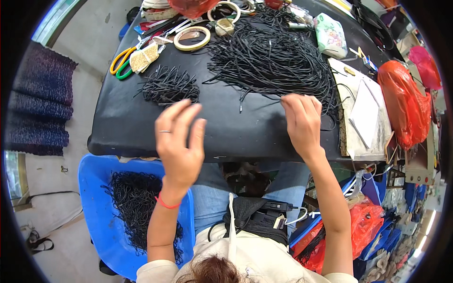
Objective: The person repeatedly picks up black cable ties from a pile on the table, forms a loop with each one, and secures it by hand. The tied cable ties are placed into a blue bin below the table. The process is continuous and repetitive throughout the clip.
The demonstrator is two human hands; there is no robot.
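Note:
A small heap of short black cords [171, 86] lies on the black padded tabletop [226, 127], just beyond my left hand [180, 144]. That hand hovers near the table's front edge, fingers apart, and I see nothing in it. My right hand [303, 123] is at the near side of a large spread bundle of long black cords [278, 61]. Its fingers are bent down and pressed together by the cord ends. What they pinch, if anything, is hidden. One loose cord end [241, 104] sticks out from the bundle toward me.
A blue tub [87, 188] of tangled black cords stands below the table at left. Scissors [123, 61], a tape roll [192, 38] and a tissue pack [329, 37] lie farther back. At right are a white board [377, 141] and a red plastic bag [402, 104].

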